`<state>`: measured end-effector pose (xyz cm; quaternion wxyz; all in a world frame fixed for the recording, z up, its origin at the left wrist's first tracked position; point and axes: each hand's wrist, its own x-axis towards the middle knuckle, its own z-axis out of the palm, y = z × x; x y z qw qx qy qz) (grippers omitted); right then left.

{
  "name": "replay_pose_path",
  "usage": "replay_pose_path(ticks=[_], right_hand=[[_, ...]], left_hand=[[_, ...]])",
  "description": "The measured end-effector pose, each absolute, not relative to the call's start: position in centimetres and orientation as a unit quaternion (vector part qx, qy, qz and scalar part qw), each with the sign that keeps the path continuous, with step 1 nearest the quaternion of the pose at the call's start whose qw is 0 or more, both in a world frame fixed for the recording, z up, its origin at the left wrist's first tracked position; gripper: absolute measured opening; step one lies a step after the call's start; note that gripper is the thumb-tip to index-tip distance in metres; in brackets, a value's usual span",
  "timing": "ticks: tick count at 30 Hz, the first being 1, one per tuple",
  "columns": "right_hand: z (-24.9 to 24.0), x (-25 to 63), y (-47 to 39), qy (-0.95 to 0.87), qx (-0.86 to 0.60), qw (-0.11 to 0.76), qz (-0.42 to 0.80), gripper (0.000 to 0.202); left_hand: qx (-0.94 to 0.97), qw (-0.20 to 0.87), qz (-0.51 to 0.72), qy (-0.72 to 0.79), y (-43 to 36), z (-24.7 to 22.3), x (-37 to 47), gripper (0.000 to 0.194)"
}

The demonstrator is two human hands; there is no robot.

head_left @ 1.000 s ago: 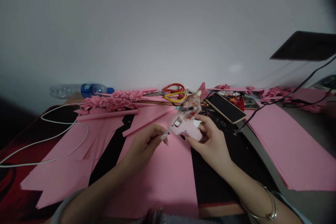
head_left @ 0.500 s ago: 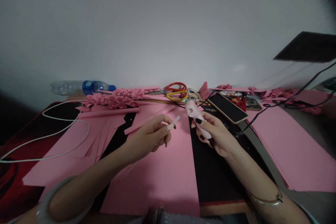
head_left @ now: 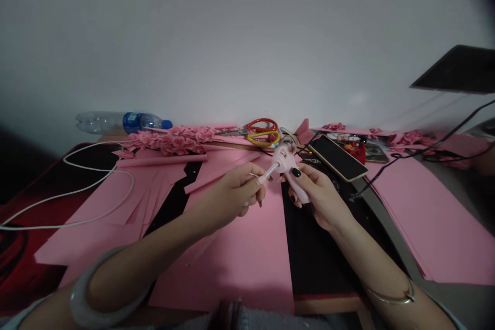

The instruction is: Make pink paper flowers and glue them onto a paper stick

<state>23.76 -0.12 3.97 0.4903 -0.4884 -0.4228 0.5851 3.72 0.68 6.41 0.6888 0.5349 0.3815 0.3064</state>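
Note:
A small pale pink device (head_left: 296, 178), shaped like a glue gun, is gripped by my right hand (head_left: 319, 193), its fingers wrapped round the handle. Between thumb and fingers, my left hand (head_left: 235, 191) pinches a thin translucent stick (head_left: 269, 172). The stick's far end meets the rear of the device; whether it has entered is too small to tell. Both hands are above a large pink paper sheet (head_left: 232, 263) and a black surface (head_left: 320, 258).
Scissors (head_left: 263, 132), folded pink paper flowers (head_left: 170, 140) and a plastic bottle (head_left: 104, 122) lie along the wall. A phone (head_left: 340, 159) rests right of centre. Pink sheets (head_left: 433, 221) are stacked at right. A white cable (head_left: 96, 208) loops at left; a black cable (head_left: 429, 144) crosses the right.
My left hand has moved right and slightly up, bringing the stick to the device. The device has turned in my right hand, which still grips it.

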Motion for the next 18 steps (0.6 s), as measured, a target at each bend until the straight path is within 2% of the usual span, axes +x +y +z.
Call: replay_pose_path(ticks=[10,18], right_hand=[[3.5,23.9,-0.3,-0.480,-0.491,0.520,0.509,0.030],[3.3,24.5,-0.6,-0.554,-0.457,0.516,0.468,0.028]], left_hand=[[0.501,0.714,0.299,0.388,1.0,5.4,3.5,0.010],[0.543,0.720,0.304,0.307,0.6,3.4,2.1,0.018]])
